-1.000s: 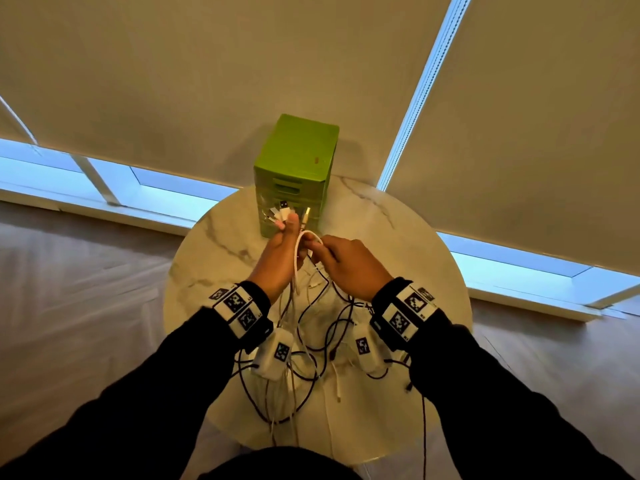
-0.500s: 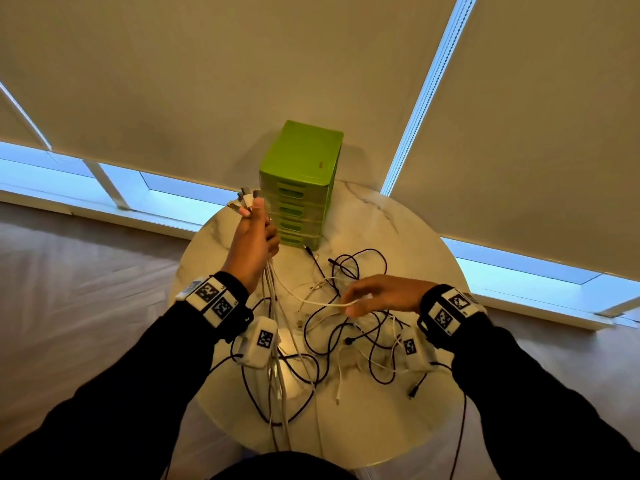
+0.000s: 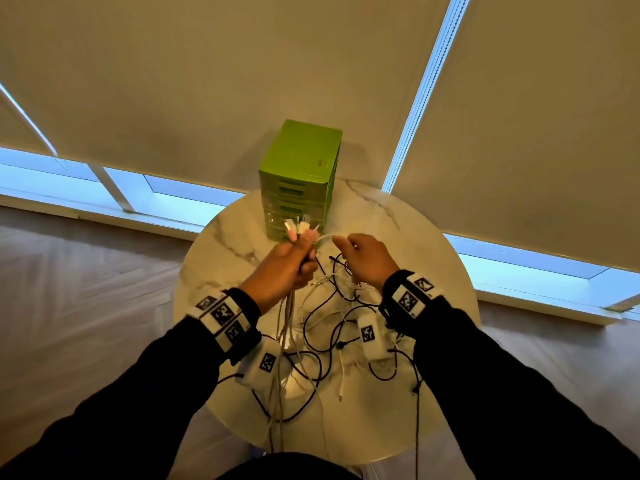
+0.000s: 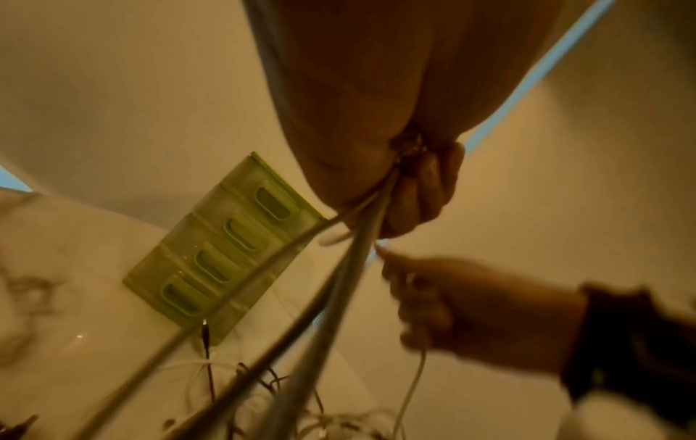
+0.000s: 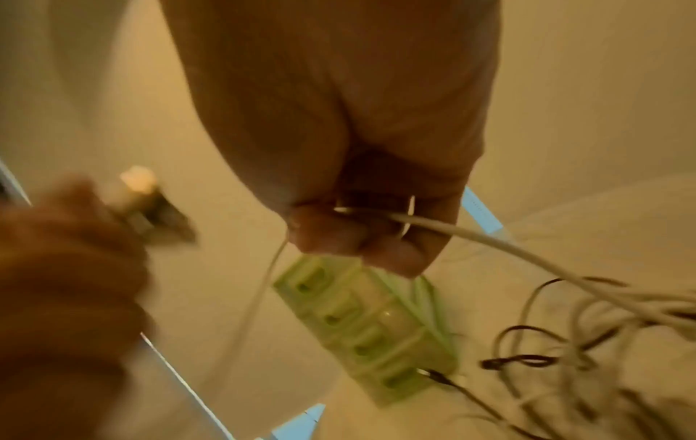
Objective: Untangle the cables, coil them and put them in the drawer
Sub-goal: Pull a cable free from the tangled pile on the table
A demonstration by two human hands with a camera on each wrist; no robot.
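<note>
My left hand [image 3: 294, 261] grips a bundle of white cables [image 3: 286, 327] in a fist, raised in front of the green drawer unit [image 3: 298, 178]; several plug ends [image 3: 299, 230] stick out above the thumb. My right hand [image 3: 360, 254], close beside it, pinches a white cable [image 5: 471, 235] that runs across to the left fist. In the left wrist view the bundle of white cables [image 4: 320, 285] hangs taut below the fist. A tangle of black and white cables [image 3: 332, 327] lies on the round marble table [image 3: 433, 258] under both hands. All drawers look closed.
The drawer unit stands at the table's far edge against drawn window blinds [image 3: 207, 81]. Some cables [image 3: 277, 431] trail over the table's near edge. White camera pods with markers hang under both wrists. Pale floor [image 3: 69, 289] surrounds the table.
My right hand rose from the tangle on the table up to my left fist, drawing a white cable with it. The left hand moved right, in front of the drawer unit.
</note>
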